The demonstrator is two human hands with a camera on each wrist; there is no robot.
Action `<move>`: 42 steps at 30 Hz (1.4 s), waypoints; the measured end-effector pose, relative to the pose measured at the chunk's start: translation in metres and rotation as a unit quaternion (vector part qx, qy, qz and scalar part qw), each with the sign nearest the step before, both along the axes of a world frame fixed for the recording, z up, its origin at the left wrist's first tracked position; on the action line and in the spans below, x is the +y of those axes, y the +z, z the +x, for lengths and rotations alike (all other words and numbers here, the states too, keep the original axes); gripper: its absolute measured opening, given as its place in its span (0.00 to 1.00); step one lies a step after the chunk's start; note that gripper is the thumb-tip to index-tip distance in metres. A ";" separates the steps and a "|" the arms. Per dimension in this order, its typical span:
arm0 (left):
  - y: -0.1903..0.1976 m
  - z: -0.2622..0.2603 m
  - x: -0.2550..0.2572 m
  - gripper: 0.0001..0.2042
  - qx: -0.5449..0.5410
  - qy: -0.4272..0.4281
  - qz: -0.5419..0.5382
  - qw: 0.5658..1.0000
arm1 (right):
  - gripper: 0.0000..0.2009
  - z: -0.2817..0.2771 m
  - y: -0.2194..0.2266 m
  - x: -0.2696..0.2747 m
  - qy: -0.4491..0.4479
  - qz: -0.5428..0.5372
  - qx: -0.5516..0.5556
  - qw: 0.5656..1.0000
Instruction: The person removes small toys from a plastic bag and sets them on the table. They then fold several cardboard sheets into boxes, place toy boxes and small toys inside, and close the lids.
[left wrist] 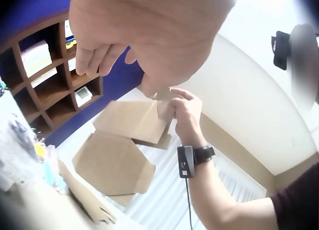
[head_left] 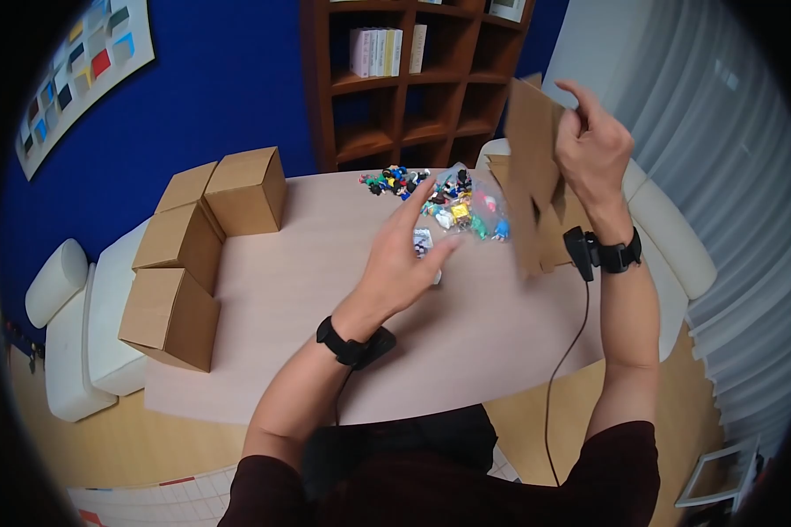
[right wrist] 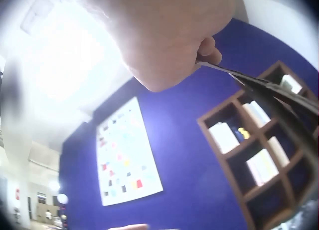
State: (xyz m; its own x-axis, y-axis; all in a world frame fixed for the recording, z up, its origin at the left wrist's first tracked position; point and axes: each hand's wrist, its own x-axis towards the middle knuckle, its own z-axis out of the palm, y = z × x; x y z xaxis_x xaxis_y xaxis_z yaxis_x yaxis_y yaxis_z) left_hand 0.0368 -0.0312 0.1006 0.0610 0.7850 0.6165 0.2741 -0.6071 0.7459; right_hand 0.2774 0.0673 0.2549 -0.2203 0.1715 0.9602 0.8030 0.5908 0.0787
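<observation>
From where I'm standing, the cardboard [head_left: 533, 149] is up in the air over the right part of the tabletop [head_left: 316, 290], and the right hand [head_left: 596, 154] has it. The fingers pinch it near its upper edge, with its panels partly folded out below the grip. Seen from the head, its long side runs roughly up and down, away from the grip and towards the body.

The left hand [head_left: 400, 263] is open, thumb and fingers apart and holding nothing, raised over the middle of the tabletop. So the cardboard lies between the two: just left of the right hand, and off to the right of the left one. The right hand is plainly the nearer, being on it already; a gap separates the left hand's fingers from the near face. How deep that gap runs, I can't tell.

Past the left hand are loose figures [head_left: 400, 180] and bagged figures [head_left: 461, 211], with a small packet [head_left: 424, 241] half hidden by the fingers. More cardboard [head_left: 499, 167] sits behind the raised piece, partly covered by it. Over at the left end stand four closed boxes [head_left: 248, 180], set close together in a bent row.
</observation>
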 end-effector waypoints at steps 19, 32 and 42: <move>0.023 -0.058 -0.043 0.35 0.165 0.421 0.296 0.841 | 0.09 -0.152 -0.065 -0.108 0.444 -0.034 0.183 0.877; 0.022 -0.050 -0.017 0.20 -0.253 0.181 0.117 0.943 | 0.58 -0.171 -0.115 -0.051 0.540 -0.382 0.052 0.748; 0.014 -0.034 -0.015 0.29 0.115 0.181 0.192 0.957 | 0.46 -0.146 -0.125 -0.066 0.545 -0.454 0.134 0.692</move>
State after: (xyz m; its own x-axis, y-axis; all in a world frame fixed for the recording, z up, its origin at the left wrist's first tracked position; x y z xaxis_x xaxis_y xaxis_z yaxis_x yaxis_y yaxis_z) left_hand 0.0030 -0.0466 0.1144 -0.0030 0.4977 0.8674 0.6495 -0.6585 0.3801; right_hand 0.1310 0.0014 0.1298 -0.5290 0.6032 0.5970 -0.2448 0.5651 -0.7879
